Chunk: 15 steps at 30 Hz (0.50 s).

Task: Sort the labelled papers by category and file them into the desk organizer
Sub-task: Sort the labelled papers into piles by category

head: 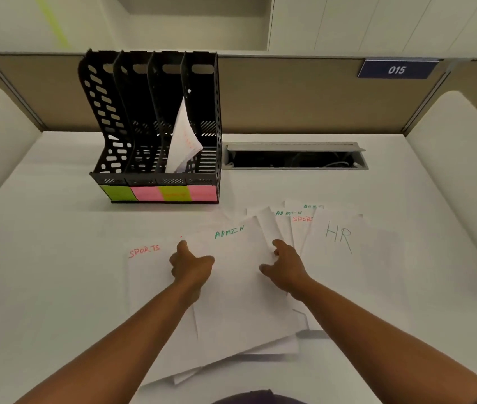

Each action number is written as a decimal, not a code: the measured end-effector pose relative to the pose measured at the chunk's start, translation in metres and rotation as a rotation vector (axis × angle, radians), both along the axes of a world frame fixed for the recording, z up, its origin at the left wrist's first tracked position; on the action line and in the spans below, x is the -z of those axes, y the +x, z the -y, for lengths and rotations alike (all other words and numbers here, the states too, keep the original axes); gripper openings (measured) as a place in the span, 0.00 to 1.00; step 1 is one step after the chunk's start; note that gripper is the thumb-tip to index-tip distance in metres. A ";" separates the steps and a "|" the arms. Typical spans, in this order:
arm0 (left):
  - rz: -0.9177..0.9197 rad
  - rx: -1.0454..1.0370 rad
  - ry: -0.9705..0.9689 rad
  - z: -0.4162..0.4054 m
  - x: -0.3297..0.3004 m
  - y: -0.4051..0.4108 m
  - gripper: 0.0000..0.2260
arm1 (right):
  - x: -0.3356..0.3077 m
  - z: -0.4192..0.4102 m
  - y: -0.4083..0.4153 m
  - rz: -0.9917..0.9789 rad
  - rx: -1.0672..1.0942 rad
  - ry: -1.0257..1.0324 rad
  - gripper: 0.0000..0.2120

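The ADMIN sheet (240,275) lies atop the fanned pile on the desk (56,258): light, limp, slippery. Left hand (192,265) and right hand (285,265) seemingly pinch its side edges; grasp there.

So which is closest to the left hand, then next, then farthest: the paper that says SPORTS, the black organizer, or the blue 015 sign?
From the left hand, in the head view:
1. SPORTS paper: right beside the hand, on its left.
2. Black organizer: farther back on the desk, standing behind the papers.
3. Blue 015 sign: farthest, up on the partition at the back right.
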<state>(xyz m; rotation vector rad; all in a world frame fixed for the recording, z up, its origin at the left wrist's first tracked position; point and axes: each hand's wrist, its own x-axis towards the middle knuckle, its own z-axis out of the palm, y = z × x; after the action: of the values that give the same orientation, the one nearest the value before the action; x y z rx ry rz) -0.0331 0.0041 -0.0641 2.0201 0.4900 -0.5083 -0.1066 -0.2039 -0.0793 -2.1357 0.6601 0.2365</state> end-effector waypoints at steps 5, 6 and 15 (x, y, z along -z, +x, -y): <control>0.000 -0.126 -0.194 -0.009 0.006 -0.013 0.45 | 0.001 -0.002 -0.005 0.032 0.243 0.271 0.20; 0.005 -0.134 -0.214 -0.013 0.006 -0.013 0.42 | -0.001 -0.001 -0.004 0.053 0.291 0.349 0.17; 0.091 0.048 -0.168 -0.040 0.005 0.003 0.03 | -0.005 0.011 -0.007 0.198 0.465 0.506 0.10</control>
<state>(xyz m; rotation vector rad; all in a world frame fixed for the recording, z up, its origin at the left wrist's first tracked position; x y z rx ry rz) -0.0298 0.0437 -0.0695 1.8878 0.3329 -0.4686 -0.1134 -0.2150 -0.0747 -1.4559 0.8531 -0.0611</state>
